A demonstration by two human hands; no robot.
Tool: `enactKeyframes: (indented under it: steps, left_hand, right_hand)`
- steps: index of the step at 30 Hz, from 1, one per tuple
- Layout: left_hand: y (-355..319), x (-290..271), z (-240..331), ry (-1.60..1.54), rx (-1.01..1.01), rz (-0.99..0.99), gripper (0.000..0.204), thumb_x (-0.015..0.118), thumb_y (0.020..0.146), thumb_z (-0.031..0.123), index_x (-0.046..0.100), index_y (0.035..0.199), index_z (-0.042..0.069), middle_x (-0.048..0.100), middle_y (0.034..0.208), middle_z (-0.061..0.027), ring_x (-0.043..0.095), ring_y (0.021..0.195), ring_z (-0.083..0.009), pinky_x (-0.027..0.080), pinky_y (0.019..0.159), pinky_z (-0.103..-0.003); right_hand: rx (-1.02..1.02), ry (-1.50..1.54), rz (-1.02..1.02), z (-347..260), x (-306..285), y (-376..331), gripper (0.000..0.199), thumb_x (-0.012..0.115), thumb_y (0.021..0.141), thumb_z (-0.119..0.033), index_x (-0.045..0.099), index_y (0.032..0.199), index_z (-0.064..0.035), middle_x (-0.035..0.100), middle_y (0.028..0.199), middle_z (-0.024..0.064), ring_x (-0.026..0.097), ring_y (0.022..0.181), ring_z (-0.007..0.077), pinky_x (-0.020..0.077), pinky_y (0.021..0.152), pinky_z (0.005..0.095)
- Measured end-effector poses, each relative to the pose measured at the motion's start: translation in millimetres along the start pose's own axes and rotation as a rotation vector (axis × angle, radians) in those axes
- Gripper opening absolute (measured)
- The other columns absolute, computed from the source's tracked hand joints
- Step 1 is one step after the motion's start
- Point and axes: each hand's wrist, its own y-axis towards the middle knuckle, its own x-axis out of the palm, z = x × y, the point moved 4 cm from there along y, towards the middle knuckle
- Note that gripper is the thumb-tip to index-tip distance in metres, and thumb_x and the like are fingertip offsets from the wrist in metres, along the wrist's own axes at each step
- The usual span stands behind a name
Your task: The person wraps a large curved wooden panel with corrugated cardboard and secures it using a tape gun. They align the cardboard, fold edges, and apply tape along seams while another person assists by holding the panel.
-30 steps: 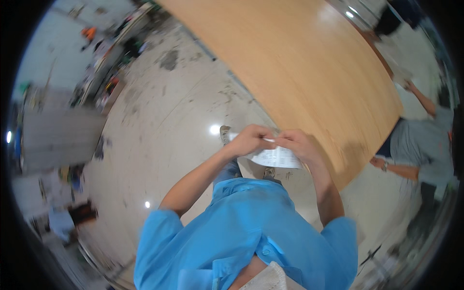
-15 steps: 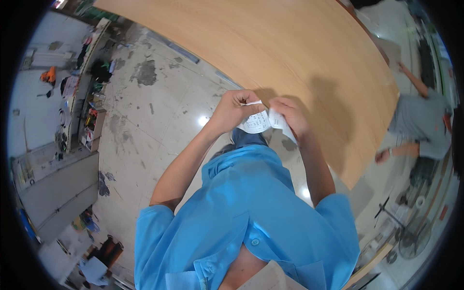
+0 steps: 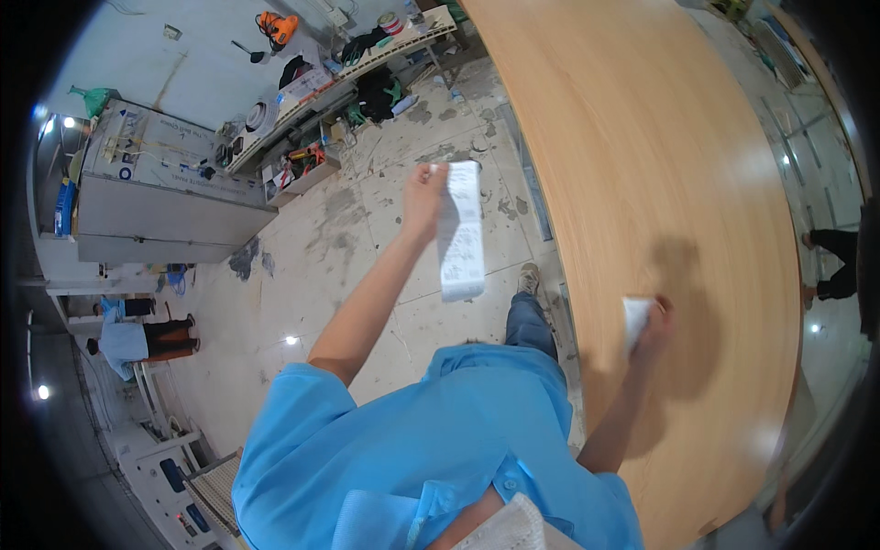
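My left hand (image 3: 423, 203) is closed on the upper end of a long white paper strip (image 3: 464, 238) with rows of dark print. The strip hangs down over the floor, its lower end slightly curled. Over the wooden tabletop, my right hand (image 3: 654, 328) grips a smaller white paper piece (image 3: 635, 319), which sticks out from the fingers toward the left. Motion blurs that hand a little. The two hands are well apart, and each paper is separate from the other.
A long wooden table (image 3: 678, 165) runs along my right. At the upper left stand a cluttered workbench (image 3: 367, 64), a crate of tools (image 3: 307, 170) and a large grey box-like cabinet (image 3: 165, 211). Another person (image 3: 128, 339) is at the far left. The tiled floor (image 3: 339, 275) is stained.
My hands have moved apart: the left up and leftward with the long strip, the right over the table with the smaller paper. My view has turned, and the long strip now hangs unrolled.
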Motion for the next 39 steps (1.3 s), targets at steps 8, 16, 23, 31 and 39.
enactKeyframes:
  steps: [8,16,23,31,39]
  left_hand:
    - [222.3,-139.7,10.4,-0.185,-0.088,0.499,0.018,0.061,0.097,0.019,0.058,0.105,0.004,0.063,0.088,-0.0039,0.056,0.079,-0.0113,0.045,0.070,-0.029]
    - [487.4,-226.3,-4.8,-0.209,-0.071,0.458,0.022,0.059,0.086,0.001,0.057,0.107,0.002,0.063,0.093,-0.0056,0.058,0.084,-0.0130,0.046,0.074,-0.029]
    - [698.6,-269.8,-4.0,-0.179,-0.056,0.477,0.015,0.064,0.090,0.003,0.061,0.104,0.002,0.065,0.093,-0.0051,0.060,0.082,-0.0132,0.048,0.074,-0.029]
    - [970.9,-337.1,-67.8,0.594,0.012,0.554,0.019,0.069,0.088,0.019,0.067,0.095,0.001,0.066,0.087,-0.0055,0.059,0.083,-0.0148,0.050,0.077,-0.032]
    - [1131.1,-362.4,-180.4,0.898,-0.035,0.316,0.035,0.072,0.087,0.016,0.065,0.115,-0.005,0.065,0.118,-0.0190,0.064,0.103,-0.0308,0.047,0.097,-0.038]
  right_hand:
    - [-0.146,0.081,-0.662,-209.3,323.2,99.6,0.030,0.051,0.097,0.005,0.051,0.126,0.0026,0.068,0.100,0.0118,0.065,0.092,0.0143,0.0509,0.080,0.0272]
    - [-0.008,0.005,-0.708,-234.7,539.8,198.5,0.015,0.059,0.098,-0.008,0.062,0.109,0.0020,0.067,0.089,0.0060,0.062,0.078,0.0112,0.0485,0.069,0.0241]
    - [-0.045,-0.050,-0.674,-273.6,677.5,239.4,0.025,0.056,0.096,-0.005,0.059,0.119,0.0025,0.066,0.090,0.0041,0.059,0.078,0.0086,0.0457,0.070,0.0230]
    - [-0.112,-0.393,-0.758,-275.9,854.2,343.1,0.027,0.056,0.094,-0.009,0.059,0.120,-0.0016,0.070,0.102,0.0148,0.067,0.093,0.0220,0.0513,0.083,0.0327]
    - [0.016,-0.419,-0.648,-304.6,920.9,431.9,0.018,0.057,0.094,-0.003,0.067,0.108,-0.0002,0.069,0.097,0.0084,0.064,0.093,0.0154,0.0494,0.082,0.0278]
